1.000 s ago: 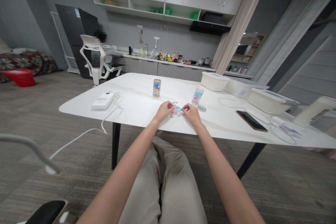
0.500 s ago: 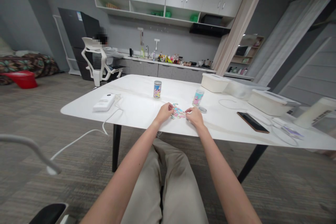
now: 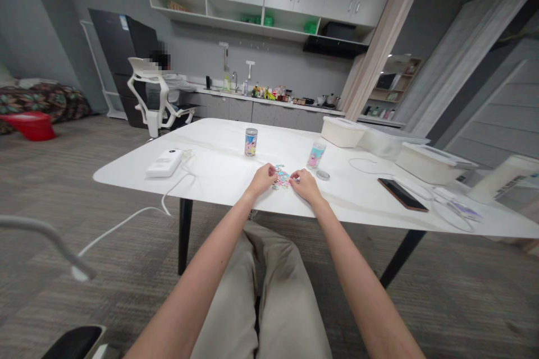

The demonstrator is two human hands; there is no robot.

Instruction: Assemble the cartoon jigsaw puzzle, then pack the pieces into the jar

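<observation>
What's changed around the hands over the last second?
The right hand has slid left, back toward the left hand, and now sits at the right edge of the puzzle pieces. I can't tell whether either hand took hold of a piece. The left hand stayed at the pieces' left edge, and the can and phone stayed put.

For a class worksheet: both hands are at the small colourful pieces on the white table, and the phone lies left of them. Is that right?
Not quite: the phone lies right of the hands, as the head view shows. The left hand and right hand are at the small colourful pieces on the white table.
</observation>
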